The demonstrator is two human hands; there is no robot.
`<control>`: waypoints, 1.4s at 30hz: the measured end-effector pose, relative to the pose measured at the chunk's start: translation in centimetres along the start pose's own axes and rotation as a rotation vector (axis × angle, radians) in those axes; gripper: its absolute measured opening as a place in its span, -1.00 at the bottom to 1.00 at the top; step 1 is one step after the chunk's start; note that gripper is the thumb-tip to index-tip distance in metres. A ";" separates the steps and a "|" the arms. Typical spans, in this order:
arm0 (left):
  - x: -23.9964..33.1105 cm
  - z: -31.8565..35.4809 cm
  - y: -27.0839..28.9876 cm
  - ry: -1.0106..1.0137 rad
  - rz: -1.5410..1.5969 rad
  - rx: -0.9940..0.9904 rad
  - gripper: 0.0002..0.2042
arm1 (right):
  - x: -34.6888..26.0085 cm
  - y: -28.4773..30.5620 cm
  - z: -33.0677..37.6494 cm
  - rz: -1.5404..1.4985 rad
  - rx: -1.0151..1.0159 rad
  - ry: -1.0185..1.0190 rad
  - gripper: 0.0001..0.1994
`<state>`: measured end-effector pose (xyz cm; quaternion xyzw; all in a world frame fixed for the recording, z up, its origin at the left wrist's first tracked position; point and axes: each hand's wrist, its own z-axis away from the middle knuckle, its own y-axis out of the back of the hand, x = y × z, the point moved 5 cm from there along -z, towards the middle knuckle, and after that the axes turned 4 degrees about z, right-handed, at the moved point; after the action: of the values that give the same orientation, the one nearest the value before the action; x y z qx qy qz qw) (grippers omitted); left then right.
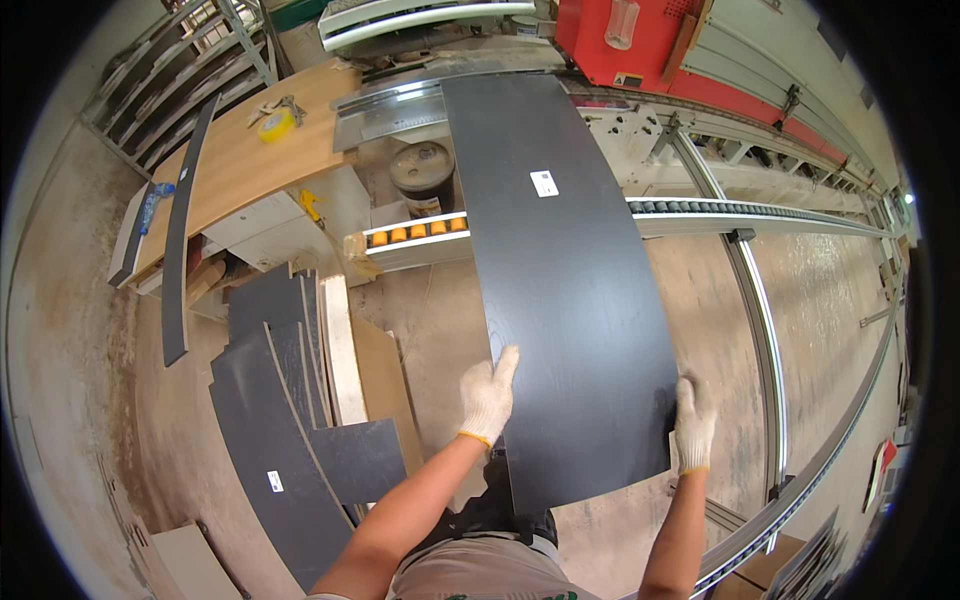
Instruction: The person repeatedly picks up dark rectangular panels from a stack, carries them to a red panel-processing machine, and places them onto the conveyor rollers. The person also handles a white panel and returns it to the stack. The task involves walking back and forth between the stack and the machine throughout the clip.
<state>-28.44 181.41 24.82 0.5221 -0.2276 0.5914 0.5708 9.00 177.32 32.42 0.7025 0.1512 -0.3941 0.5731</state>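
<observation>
A long dark grey board with a white label stretches from just in front of my body to the machine at the far side. My left hand, in a white knitted glove, grips its left edge, thumb on top and fingers out of sight underneath. On the opposite edge, my right hand in a matching glove is closed around the board. The board's middle lies across a roller rail with orange rollers, and its far end reaches a metal ledge.
Left of me, several dark panels lean together beside a brown carton. A wooden-topped table holds yellow tape. A black bucket stands behind the rail. Metal rails run along the right; a red machine is beyond.
</observation>
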 end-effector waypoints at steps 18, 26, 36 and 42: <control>2.2 -2.7 -3.3 -0.027 -0.223 -0.203 -0.17 | -2.5 -12.5 17.3 -1.211 -0.050 -0.961 -0.38; 10.4 -13.9 3.9 -0.512 -0.323 0.086 -0.27 | -2.5 -12.9 14.7 -1.223 0.162 -0.795 -0.35; 19.6 -36.9 0.4 -0.124 -0.344 -0.052 -0.15 | -2.4 -13.0 15.2 -1.220 0.313 -0.839 -0.31; 18.2 -39.8 -5.5 0.047 0.076 -0.030 -0.15 | -3.6 -11.3 13.4 -1.003 0.390 -0.980 -0.33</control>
<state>-34.05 225.19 24.97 0.4904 -0.2427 0.6213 0.5609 -5.94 169.18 26.83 0.3807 0.1081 -0.8985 0.1897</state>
